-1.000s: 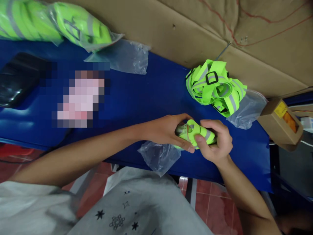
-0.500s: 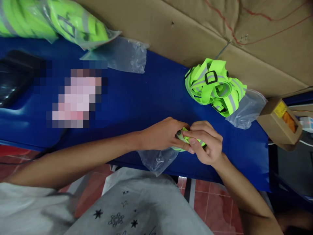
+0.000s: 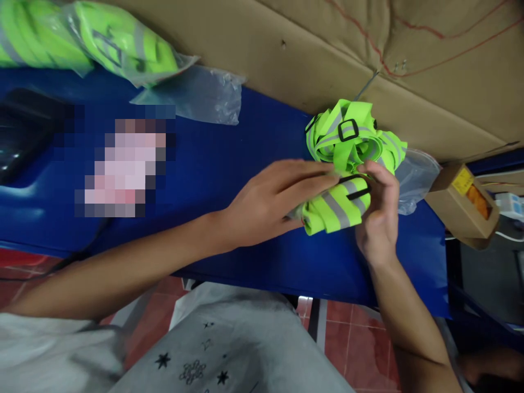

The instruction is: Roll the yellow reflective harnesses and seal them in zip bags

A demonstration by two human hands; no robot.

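Observation:
A rolled neon-yellow reflective strap bundle [image 3: 338,210] with grey stripes and a black buckle is held above the blue table. My left hand [image 3: 272,202] grips its left end, fingers along the top. My right hand [image 3: 380,210] is at its right side, fingers apart and curved, close to the buckle; whether it touches the bundle is hard to tell. Behind them lies a loose pile of the same yellow straps [image 3: 347,131], partly hidden by the bundle and fingers.
Clear plastic bags lie right of the pile [image 3: 413,174] and at the back [image 3: 213,93]. Bagged yellow bundles [image 3: 123,43] are at the back left, a black object [image 3: 24,125] at the left. A cardboard box [image 3: 462,202] stands at the right edge of the blue table [image 3: 254,267].
Both hands have moved up toward the pile, turning the bundle so more of it shows. My right hand has opened from its pinch. The clear bag beneath the hands is out of sight.

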